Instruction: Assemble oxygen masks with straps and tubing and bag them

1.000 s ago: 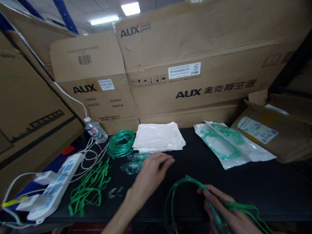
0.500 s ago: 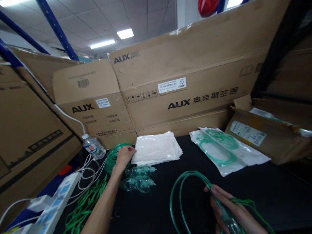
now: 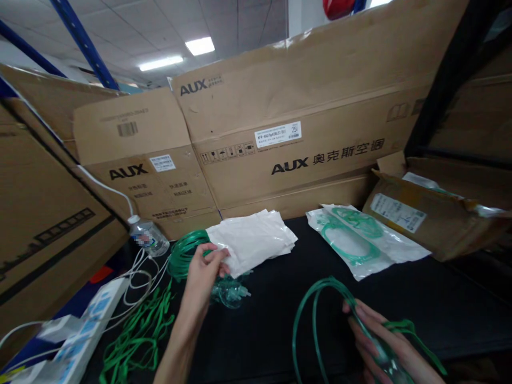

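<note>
My left hand (image 3: 207, 269) pinches the near left corner of a white plastic pouch (image 3: 244, 250), the top one of a stack. A coil of green tubing (image 3: 187, 253) lies just beyond that hand. Clear green plastic mask parts (image 3: 232, 292) lie on the black table, partly covered by my hand and the pouch. At lower right, my right hand (image 3: 378, 338) is wrapped round an oxygen mask (image 3: 390, 362) with looped green tubing (image 3: 316, 298) and a green elastic strap (image 3: 412, 330). Much of the mask is hidden by the fingers.
Two packed white pouches (image 3: 360, 242) with green tubing lie at right, before an open cardboard box (image 3: 436, 224). On the left are green straps (image 3: 136, 336), a white power strip (image 3: 94, 330), cables and a plastic bottle (image 3: 148, 236). Cardboard (image 3: 304, 117) walls the back.
My left hand has pulled the top pouch's corner toward me and slightly right, over the mask parts. My right hand keeps the mask and tubing, and the view has shifted slightly.
</note>
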`<state>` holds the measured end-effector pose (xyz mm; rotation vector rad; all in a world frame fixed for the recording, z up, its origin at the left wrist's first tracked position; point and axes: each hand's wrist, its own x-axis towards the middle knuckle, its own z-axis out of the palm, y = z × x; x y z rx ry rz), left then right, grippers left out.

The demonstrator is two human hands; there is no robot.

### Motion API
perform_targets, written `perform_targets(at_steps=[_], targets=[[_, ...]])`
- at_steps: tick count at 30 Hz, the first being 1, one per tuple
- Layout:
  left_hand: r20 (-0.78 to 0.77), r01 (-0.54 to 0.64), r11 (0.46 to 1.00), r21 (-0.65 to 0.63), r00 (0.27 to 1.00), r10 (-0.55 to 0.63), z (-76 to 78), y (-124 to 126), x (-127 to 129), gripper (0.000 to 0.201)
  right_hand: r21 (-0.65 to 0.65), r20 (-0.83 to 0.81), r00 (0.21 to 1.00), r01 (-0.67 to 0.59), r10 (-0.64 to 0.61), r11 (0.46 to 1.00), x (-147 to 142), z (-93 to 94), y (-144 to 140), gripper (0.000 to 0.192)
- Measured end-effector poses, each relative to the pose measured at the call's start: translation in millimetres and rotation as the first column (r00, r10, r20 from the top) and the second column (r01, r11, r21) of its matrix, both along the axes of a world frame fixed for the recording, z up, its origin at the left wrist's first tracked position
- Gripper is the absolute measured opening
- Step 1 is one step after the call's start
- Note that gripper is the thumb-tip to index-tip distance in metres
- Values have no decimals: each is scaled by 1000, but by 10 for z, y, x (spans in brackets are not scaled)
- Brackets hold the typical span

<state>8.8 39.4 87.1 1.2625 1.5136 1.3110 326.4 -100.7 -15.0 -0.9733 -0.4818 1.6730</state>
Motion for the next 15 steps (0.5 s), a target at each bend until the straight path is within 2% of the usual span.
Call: perform_targets(at_steps=[3,5,7,9,11,12,14,15], targets=[[119,54,999,-2,991,-53,-168,-504,423,52,-27,34,999,23,-22,999,106,-24,-136,45],[255,144,988,-61,959,-124,-331,-799,690,54,-72,71,996,56,-50,996,179,-22,-252,47],[306,164,977,-135,945,-116,-516,-1035,883,50,-137,111,990,102,-87,985,238,2,-378,51],[290,180,968,-173,949,-125,-703,-1210,969,44,-185,152,982,136,-108,973,282,44,-500,55],[191,246,962,-123,957,-220,-871,-1333,948,37,-211,178,977,157,-120,965,318,89,-605,57],[92,301,951,-77,952,-293,-938,-1379,909,36,-222,182,977,152,-112,963,336,108,-650,58],[-183,418,908,34,896,-405,-1022,-1446,803,38,-254,178,981,119,-75,960,377,127,-722,60],[-336,467,881,78,844,-417,-1033,-1467,750,41,-270,182,982,105,-56,957,399,126,-751,61]])
